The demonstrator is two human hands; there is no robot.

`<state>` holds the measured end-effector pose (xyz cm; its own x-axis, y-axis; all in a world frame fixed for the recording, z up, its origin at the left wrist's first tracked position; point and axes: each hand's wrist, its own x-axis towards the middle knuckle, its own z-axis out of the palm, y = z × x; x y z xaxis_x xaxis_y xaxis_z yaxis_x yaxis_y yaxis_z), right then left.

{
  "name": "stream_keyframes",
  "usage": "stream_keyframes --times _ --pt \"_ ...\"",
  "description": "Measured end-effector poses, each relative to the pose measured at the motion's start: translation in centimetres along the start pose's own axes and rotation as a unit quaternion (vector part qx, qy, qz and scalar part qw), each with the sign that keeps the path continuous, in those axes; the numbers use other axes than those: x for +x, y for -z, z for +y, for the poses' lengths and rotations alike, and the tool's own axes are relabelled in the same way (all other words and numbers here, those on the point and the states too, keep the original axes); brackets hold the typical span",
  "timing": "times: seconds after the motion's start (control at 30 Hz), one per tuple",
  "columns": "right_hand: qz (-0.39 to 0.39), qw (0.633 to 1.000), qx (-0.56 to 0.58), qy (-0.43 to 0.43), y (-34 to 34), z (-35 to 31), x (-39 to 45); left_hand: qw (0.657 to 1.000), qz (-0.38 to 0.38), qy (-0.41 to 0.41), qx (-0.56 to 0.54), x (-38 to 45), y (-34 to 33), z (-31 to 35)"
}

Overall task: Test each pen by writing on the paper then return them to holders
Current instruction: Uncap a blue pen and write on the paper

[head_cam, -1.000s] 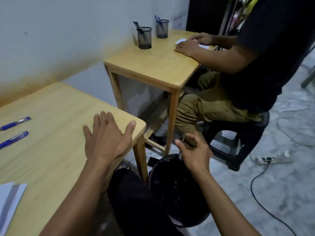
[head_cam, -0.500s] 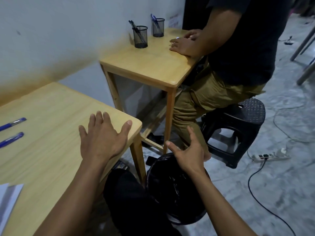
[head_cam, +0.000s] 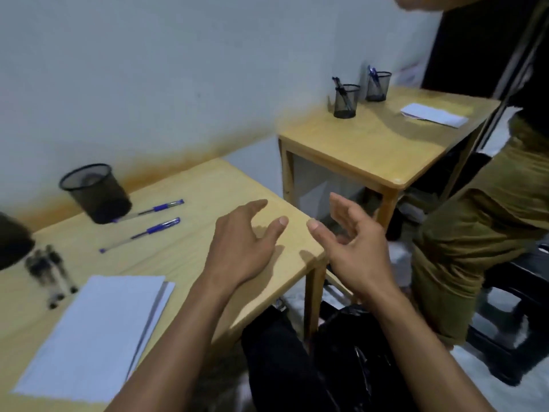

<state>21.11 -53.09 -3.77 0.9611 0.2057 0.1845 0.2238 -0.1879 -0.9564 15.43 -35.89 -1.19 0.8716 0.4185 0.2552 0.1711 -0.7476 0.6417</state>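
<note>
Two blue pens (head_cam: 148,232) lie side by side on my wooden table (head_cam: 196,185), just right of a black mesh holder (head_cam: 95,193) that stands near the wall. Several black pens (head_cam: 50,272) lie blurred at the left, beside a second dark holder (head_cam: 12,243) cut off by the frame edge. A white paper pad (head_cam: 95,331) lies near me. My left hand (head_cam: 240,248) hovers over the table's right corner, fingers spread, holding nothing. My right hand (head_cam: 353,248) is raised just past that corner, fingers apart and empty.
A second wooden table (head_cam: 386,144) stands to the right with two mesh holders (head_cam: 346,101) with pens in them and a paper sheet (head_cam: 433,114). A person in olive trousers (head_cam: 475,233) stands beside it over a black stool (head_cam: 520,307). A black bin (head_cam: 356,367) sits below my right arm.
The view swung left, bringing holders, black pens and pad into sight. My right hand rose from the bin to table height. The other person stood up from the stool.
</note>
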Motion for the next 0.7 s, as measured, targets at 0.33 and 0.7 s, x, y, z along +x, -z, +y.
stream_keyframes --times 0.33,0.7 --pt "-0.226 0.970 0.085 0.038 -9.7 -6.0 0.8 0.985 0.159 0.065 -0.029 -5.9 10.2 -4.2" --pt "-0.337 0.934 -0.003 0.116 -21.4 -9.3 -0.5 0.938 0.281 0.199 0.025 -13.1 18.4 -13.9"
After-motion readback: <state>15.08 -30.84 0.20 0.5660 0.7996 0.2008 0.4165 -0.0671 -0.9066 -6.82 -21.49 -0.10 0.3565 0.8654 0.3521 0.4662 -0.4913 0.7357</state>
